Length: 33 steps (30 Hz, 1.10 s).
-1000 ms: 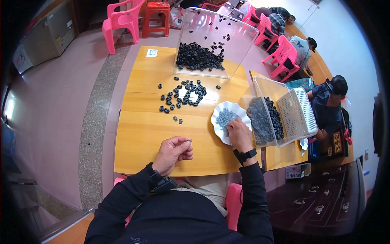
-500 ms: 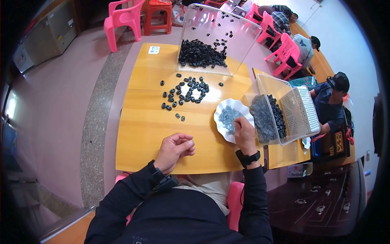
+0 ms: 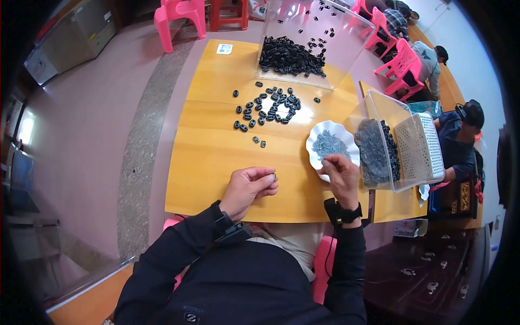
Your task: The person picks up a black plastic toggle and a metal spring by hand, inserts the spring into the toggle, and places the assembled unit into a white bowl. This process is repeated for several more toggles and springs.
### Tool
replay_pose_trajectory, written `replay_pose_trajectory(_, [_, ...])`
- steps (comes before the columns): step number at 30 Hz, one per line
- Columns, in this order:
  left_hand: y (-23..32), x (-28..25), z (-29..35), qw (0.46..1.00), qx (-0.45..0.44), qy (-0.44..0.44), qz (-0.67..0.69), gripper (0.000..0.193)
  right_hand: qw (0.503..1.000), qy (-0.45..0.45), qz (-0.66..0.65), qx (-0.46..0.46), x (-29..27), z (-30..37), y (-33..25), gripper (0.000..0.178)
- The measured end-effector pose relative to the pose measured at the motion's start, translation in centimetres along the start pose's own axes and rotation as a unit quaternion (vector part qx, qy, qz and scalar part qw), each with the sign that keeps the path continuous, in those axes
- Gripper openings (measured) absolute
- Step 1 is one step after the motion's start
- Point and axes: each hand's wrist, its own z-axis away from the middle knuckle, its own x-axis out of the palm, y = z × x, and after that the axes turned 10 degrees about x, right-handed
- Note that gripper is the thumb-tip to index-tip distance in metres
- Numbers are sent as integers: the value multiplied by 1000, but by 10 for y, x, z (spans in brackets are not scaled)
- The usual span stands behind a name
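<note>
My left hand (image 3: 250,190) is over the near part of the yellow table, thumb and forefinger pinched on a tiny thing too small to name. My right hand (image 3: 342,177) is at the near rim of a white scalloped dish (image 3: 352,134), its fingertips pinched together; whatever they hold cannot be made out. Small clear bluish pieces (image 3: 330,144) fill the dish. Black oval pieces with two holes (image 3: 279,102) lie loosely spread on the table beyond my hands. Two greyish small pieces (image 3: 259,142) lie apart, nearer to me.
A clear bin (image 3: 292,57) of black pieces stands at the table's far end. Right of the dish, another clear bin (image 3: 377,151) holds dark pieces, with a white perforated basket (image 3: 425,138) beside it. A co-worker (image 3: 457,135) sits at the right. Pink chairs (image 3: 403,67) stand farther back.
My right hand has drawn back from the pieces in the dish to its near rim. The left hand stays pinched. The whole view has shifted, moving the table up and right in it.
</note>
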Motion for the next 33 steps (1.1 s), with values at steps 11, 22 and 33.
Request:
replay_pose_trajectory(11, [0, 1, 2, 999, -17, 11, 27, 23, 963, -171, -170, 121, 68, 26, 1, 12])
replay_pose_trajectory(22, [0, -1, 1, 998, -20, 21, 50, 18, 956, -174, -214, 95, 75, 26, 6, 9])
replay_pose_trajectory(33, [-2, -1, 1, 998, -14, 18, 54, 16, 963, -166, -196, 78, 77, 25, 7, 7])
